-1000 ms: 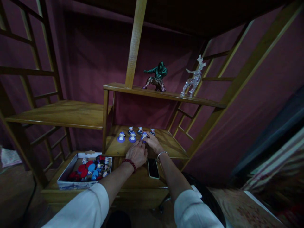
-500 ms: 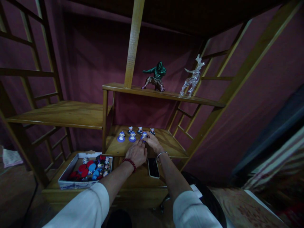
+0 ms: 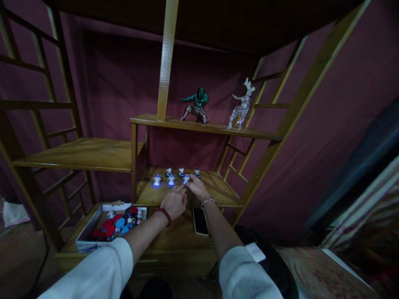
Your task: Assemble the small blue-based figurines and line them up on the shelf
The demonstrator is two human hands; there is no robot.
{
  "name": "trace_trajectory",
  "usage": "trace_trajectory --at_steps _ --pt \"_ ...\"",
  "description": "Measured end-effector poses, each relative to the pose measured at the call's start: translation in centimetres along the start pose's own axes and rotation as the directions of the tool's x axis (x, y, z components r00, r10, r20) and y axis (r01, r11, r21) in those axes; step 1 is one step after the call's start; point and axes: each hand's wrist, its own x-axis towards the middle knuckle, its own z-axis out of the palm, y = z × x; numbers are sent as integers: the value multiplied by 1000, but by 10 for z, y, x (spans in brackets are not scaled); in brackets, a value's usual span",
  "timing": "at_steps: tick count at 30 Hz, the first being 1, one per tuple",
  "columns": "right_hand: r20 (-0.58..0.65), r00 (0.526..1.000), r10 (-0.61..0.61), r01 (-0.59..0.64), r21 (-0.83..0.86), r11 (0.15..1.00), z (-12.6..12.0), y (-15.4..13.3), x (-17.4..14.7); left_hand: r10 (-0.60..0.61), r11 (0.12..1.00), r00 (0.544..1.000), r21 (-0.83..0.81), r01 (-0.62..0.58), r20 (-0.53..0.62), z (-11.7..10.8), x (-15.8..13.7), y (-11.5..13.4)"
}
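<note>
A small white figurine with a purple cap and round purple base [image 3: 186,179] stands at the right end of the front row on the low shelf [image 3: 215,189]. The fingers of my right hand [image 3: 199,189] are closed on its right side. My left hand [image 3: 175,202] is just in front of it, fingers drawn together close to the base and the right fingertips. Whatever the left fingertips hold, if anything, is hidden. Two matching purple figurines [image 3: 171,180] [image 3: 156,181] stand to the left. Behind them is a row of three smaller figurines with dark bases [image 3: 181,172].
An open box [image 3: 84,235] of figurines and red and blue discs sits at lower left. Beside my right wrist lies a phone [image 3: 200,222]. On the shelf above stand a green crouching figure [image 3: 199,104] and a clear deer [image 3: 241,109]. A wooden post [image 3: 166,62] rises left of them.
The view has shifted a little, so the shelves appear slightly lower and further left. Both hands stay at the same purple figurine, with no clear movement of it on the shelf.
</note>
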Motion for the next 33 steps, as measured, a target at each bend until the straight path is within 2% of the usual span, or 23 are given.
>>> trace_trajectory --at_steps 5,8,10,13,18,22,28,33 --pt "5 1000 -15 15 -7 1000 -4 -4 -2 84 995 994 -41 -87 -69 -8 5 -4" --pt "16 999 -40 40 -27 999 -7 -7 -4 79 996 990 -19 -82 -119 -21 20 -4" --pt "18 999 -37 38 -35 999 -7 -8 -5 11 1000 988 12 -9 -152 -32 35 -7" --pt "8 1000 -3 4 -45 999 -7 -7 -5 -161 978 974 106 178 -157 -48 58 -17" --pt "-6 1000 2 -2 -55 998 -5 -5 -2 -414 890 910 200 409 -16 -61 90 -46" --pt "-4 1000 -16 16 -42 999 -5 -5 -3 -574 815 797 228 533 187 -61 107 -65" --pt "-13 1000 -11 10 -40 999 -4 -4 -3 -562 824 777 276 495 283 -53 119 -81" --pt "-16 1000 -16 16 -36 999 -3 -1 -2 -492 866 779 311 391 389 -47 123 -83"
